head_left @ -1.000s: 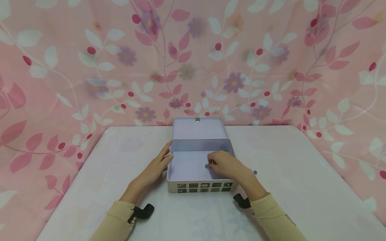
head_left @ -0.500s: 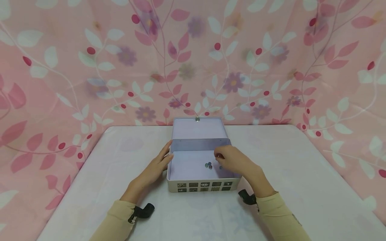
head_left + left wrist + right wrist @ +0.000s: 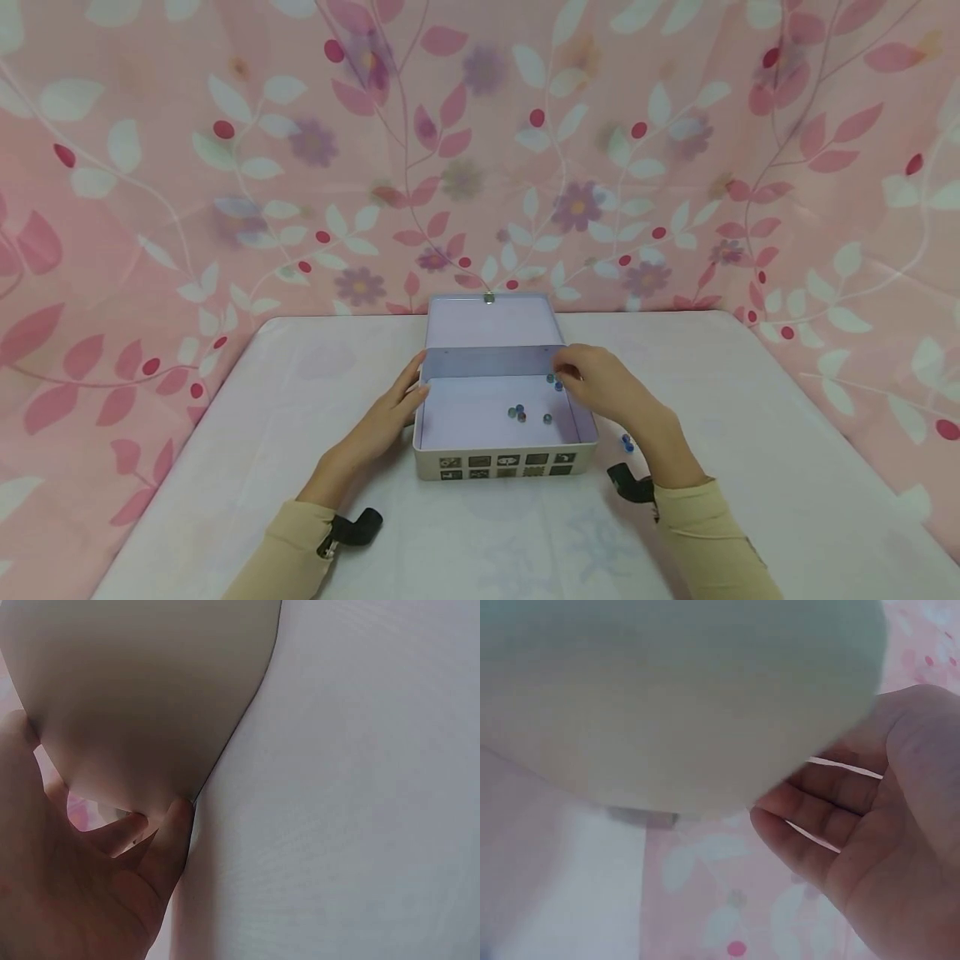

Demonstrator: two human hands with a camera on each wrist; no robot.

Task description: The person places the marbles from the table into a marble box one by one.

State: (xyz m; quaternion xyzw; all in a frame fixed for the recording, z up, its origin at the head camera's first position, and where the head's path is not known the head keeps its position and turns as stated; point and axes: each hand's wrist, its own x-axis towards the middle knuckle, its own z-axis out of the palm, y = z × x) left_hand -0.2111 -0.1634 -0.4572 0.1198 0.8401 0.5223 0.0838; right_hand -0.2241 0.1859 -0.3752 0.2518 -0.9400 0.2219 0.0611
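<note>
Head view shows an open tin box (image 3: 480, 465) on the cloth-covered desk (image 3: 315, 367), its lid (image 3: 491, 322) folded back at 12 o'clock. With the box's middle as the clock's centre, the left hand (image 3: 388, 410) braces the side wall at 9 o'clock; in the left wrist view its fingers (image 3: 174, 836) are spread against the outer wall, touching rather than clutching. The right hand (image 3: 603, 386) reaches over the rim near 2 o'clock, its fingers (image 3: 799, 844) bent and their tips hidden; whether they pinch a marble cannot be told.

Just beside those fingers, two marbles (image 3: 551, 378) lie inside at 2 o'clock. A cluster of three marbles (image 3: 522, 417) sits near the middle, towards 3 o'clock, and a lone marble (image 3: 547, 419) rests between 3 and 4 o'clock. Farther out that way, two blue marbles (image 3: 628, 447) lie on the desk.

Handling such small round pieces well probably calls for a light thumb-and-forefinger pinch and a release low to the box floor, since one let go at the rim could bounce or roll. The left hand does best with steady, gentle pressure, and the right forearm should clear the blue pair.
</note>
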